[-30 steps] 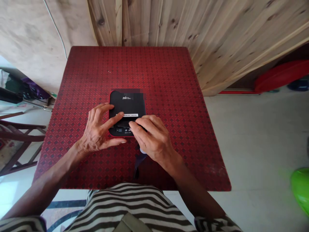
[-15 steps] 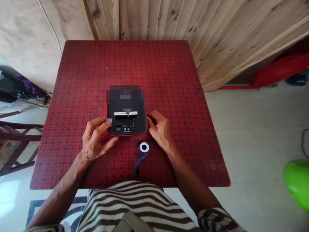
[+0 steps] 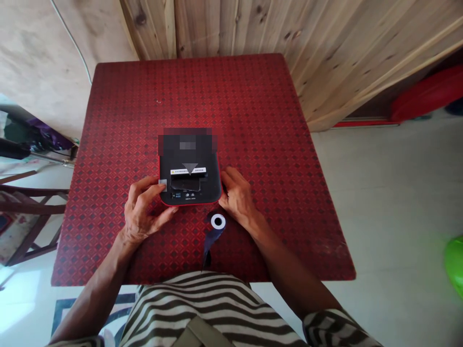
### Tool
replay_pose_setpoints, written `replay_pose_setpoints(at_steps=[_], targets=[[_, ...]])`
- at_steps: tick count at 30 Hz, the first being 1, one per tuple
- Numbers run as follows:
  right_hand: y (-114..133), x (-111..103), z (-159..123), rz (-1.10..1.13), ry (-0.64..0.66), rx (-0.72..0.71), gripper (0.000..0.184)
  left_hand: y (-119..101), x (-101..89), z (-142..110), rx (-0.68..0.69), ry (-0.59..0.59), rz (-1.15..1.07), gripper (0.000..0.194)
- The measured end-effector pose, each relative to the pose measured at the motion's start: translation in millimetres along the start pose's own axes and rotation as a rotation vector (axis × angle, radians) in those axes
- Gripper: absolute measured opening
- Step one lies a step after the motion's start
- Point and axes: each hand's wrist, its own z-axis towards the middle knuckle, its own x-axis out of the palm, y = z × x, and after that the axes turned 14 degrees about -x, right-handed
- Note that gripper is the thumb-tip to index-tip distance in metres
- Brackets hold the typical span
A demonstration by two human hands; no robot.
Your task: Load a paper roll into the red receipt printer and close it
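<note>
A black box-shaped device with a red rim sits on the table in front of me. It looks like a small printer, with a white warning label above a slot and a dark flap at the slot. Part of its top is blurred out. At its left edge my left hand grips it, index finger on a small grey tab and thumb by the front edge. My right hand has curled fingers pressed to the right side; its fingertips are partly hidden. Close in front lies a dark roll with a white core, its loose strip trailing toward me.
The table has a red patterned cover and stands against a plank wall. A wooden chair is at the left. On the right are a green object and a red one.
My view has shifted slightly. My right hand's fingers have curled in closer against the device's right side. My left hand, the device and the roll look almost the same.
</note>
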Motion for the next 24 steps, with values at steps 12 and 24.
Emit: replay_pose_setpoints(at_steps=[12, 24], targets=[[0.2, -2.5, 0.8, 0.022, 0.022, 0.014, 0.025, -2.5, 0.6, -0.1, -0.12, 0.03, -0.135, 0.054], [0.3, -2.1, 4.0, 0.046, 0.017, 0.038, 0.023, -0.6, 5.0, -1.0, -0.126, 0.034, -0.168, 0.051]])
